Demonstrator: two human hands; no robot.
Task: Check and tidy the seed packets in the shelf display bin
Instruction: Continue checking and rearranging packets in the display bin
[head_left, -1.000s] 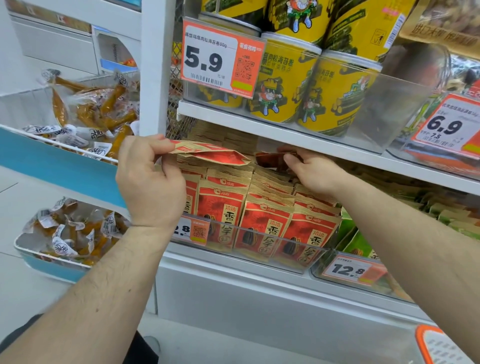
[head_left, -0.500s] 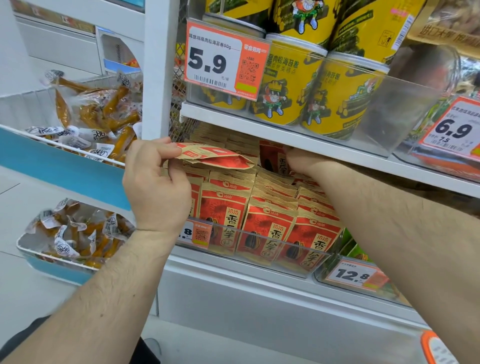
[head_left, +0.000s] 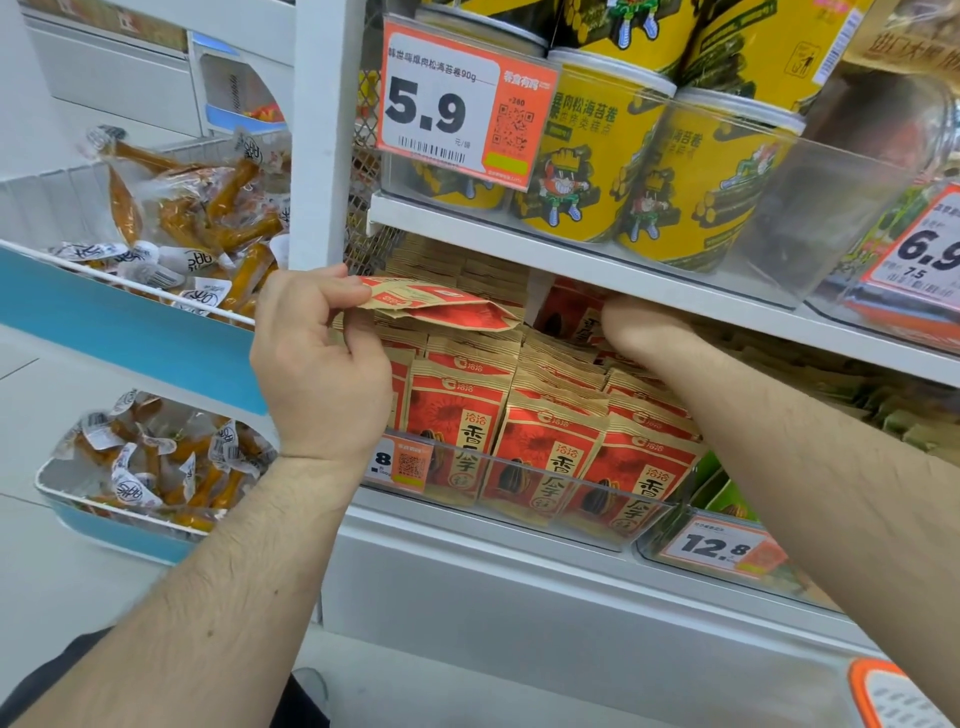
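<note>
The seed packets (head_left: 540, 457), red and tan with large Chinese characters and a picture of dark seeds, stand in rows inside a clear display bin (head_left: 597, 514) at the centre of the frame, under a white shelf (head_left: 597, 270). The left hand (head_left: 317, 364), left of centre, pinches a few loose packets (head_left: 441, 309) between thumb and fingers, holding them flat above the rows. The right hand (head_left: 639, 327) reaches to the back of the bin beneath the shelf; its fingers are hidden, so I cannot tell whether they grasp anything. An orange price tag on the bin front is partly covered by the left wrist. To the lower right, another tag (head_left: 719, 545) reads 12.8. On the shelf above, yellow tubs (head_left: 696, 176) with cartoon figures sit in a clear tray behind a tag (head_left: 457, 104) reading 5.9 and 90g. At upper right a tag (head_left: 930, 249) shows 6.9. At left, two white-and-blue bins (head_left: 130, 322) hold clear-wrapped orange-brown snacks (head_left: 208, 213).
</note>
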